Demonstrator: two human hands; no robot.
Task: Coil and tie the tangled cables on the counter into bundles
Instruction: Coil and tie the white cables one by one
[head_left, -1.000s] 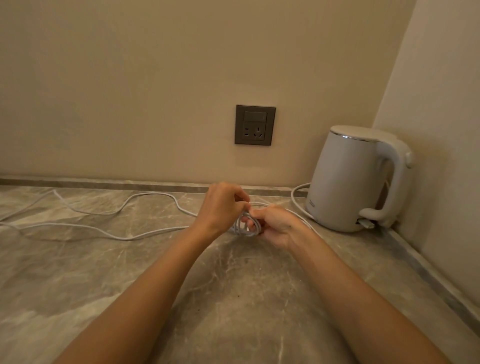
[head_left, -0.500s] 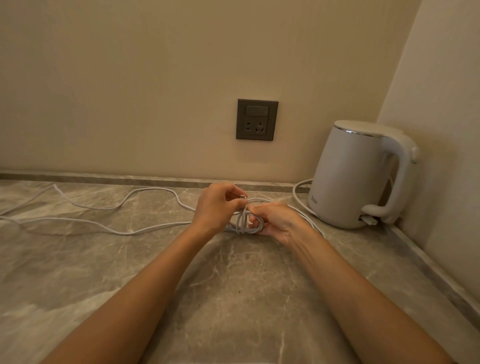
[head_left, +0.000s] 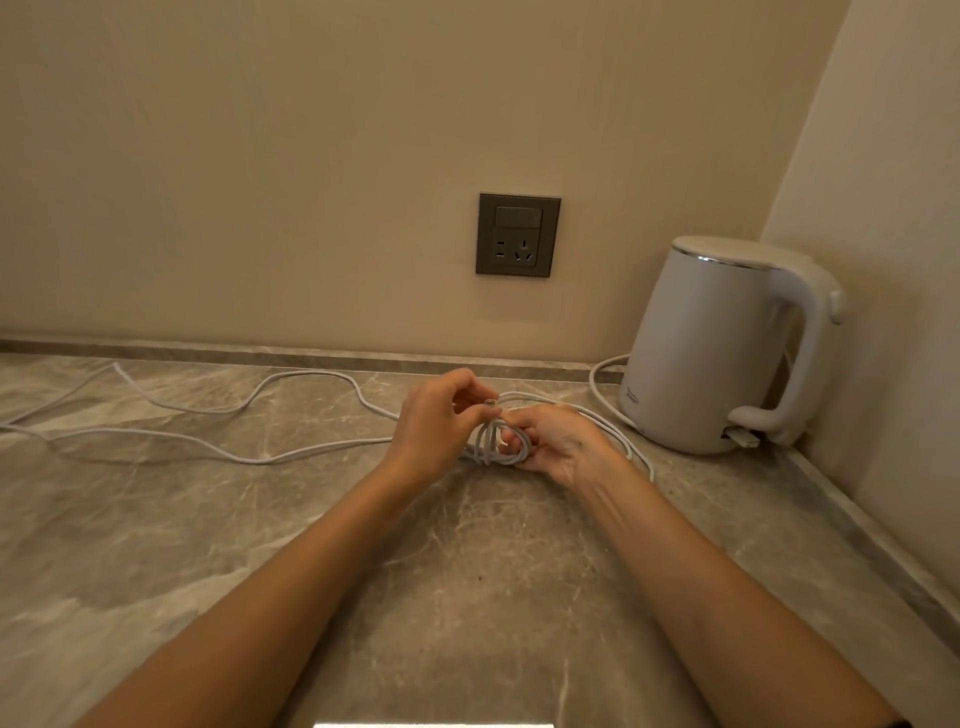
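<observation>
Head view: grey marble counter (head_left: 467, 597) meets beige wall (head_left: 311, 182) bearing socket (head_left: 518, 235).

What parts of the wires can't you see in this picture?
- Head view: the loose cable runs off the left edge, so its far end is cut off.
- Head view: the left hand and right hand cover part of the coil; any knot is hidden.
- Head view: the kettle hides where the cord beside it ends.

The left grip (head_left: 436, 421) and right grip (head_left: 561, 441) meet ahead, both curled.
</observation>
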